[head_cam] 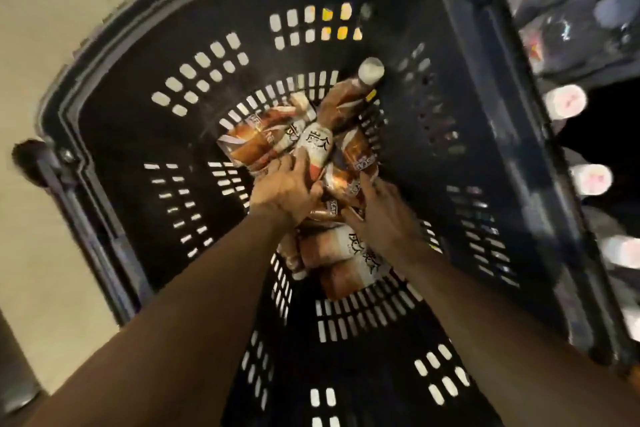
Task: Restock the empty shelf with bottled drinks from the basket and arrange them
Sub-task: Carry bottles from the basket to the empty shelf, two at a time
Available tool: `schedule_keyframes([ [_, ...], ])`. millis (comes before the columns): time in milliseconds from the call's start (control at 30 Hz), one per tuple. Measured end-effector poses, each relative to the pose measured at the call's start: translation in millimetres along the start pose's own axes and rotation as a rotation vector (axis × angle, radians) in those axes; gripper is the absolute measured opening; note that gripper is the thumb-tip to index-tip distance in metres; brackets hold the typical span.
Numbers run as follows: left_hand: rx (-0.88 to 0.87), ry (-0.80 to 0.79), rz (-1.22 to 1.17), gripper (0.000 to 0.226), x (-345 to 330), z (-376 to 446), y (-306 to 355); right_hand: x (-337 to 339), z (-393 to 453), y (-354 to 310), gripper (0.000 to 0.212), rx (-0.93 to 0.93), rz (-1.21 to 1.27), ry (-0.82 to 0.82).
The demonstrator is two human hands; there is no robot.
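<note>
1. My forearms fill the near foreground, both reaching down into the deep black basket (114,135).
2. Left hand (282,189): fingers curled over the lower body of a brown-labelled bottle (317,146) lying on top of the heap. I read it as gripping that bottle, though blur softens the fingertips.
3. Right hand (382,215): fingers extended and spread, resting on a neighbouring bottle (355,156). Touching, not yet closed round it, as far as I can tell.
4. Basket contents: a loose pile of bottled drinks (343,260) on the slotted floor, all the same brown-and-white label, lying crossed at odd angles. One leans up against the far wall, white cap (370,70) uppermost. Count uncertain; several at least.
5. Shelving (568,45) sits along the right edge, just beside the basket rim, with white-capped bottles (564,101) already standing in rows. A dark gap shows behind them; too blurred to say how much is unfilled.
6. Progress, my judgement: mid-restock. This pick is under way and the rest of the heap remains to be moved and arranged.
</note>
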State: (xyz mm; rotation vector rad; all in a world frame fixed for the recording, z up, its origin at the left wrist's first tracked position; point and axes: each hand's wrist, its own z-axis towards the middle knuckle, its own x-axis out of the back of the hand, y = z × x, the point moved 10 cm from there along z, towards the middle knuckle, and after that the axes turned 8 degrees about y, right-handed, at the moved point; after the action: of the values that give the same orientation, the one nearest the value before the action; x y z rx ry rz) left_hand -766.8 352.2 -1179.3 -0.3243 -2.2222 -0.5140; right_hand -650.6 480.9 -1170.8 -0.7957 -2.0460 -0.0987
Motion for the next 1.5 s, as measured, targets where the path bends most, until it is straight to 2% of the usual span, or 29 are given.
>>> schedule_keyframes([
  [200,0.116,0.084,-0.309,0.081,-25,20,-13,-20,15,11,0.076,-0.018,-0.054,0.048],
  [367,0.225,0.063,-0.549,0.088,-34,33,-25,-21,21,17,0.072,-0.069,0.123,0.023],
  [533,0.269,0.073,-0.603,0.086,-30,37,-29,-18,22,22,0.067,-0.11,0.117,0.046],
  [733,0.325,0.051,-0.64,0.076,-23,31,-31,-10,9,26,0.058,-0.162,0.281,0.08],
  [867,0.394,0.024,-0.663,0.069,-20,12,-35,10,-3,24,0.053,-0.244,0.468,0.171],
  [1000,0.485,-0.002,-0.721,0.073,-11,-16,-40,31,-9,24,0.061,-0.327,0.616,0.282],
  [1167,0.573,0.0,-0.779,0.077,4,-63,-49,72,-33,25,0.054,-0.381,0.895,0.353],
  [1233,0.629,-0.001,-0.816,0.07,13,-80,-47,91,-47,20,0.048,-0.383,1.013,0.375],
  [1367,0.727,0.035,-0.847,0.045,46,-114,-36,143,-74,4,0.042,-0.319,1.095,0.421],
  [1433,0.745,0.058,-0.882,0.045,62,-136,-34,171,-88,-4,0.039,-0.285,1.125,0.449],
  [1500,0.709,0.095,-0.895,0.036,79,-156,-34,197,-100,-14,0.037,-0.249,1.129,0.452],
])
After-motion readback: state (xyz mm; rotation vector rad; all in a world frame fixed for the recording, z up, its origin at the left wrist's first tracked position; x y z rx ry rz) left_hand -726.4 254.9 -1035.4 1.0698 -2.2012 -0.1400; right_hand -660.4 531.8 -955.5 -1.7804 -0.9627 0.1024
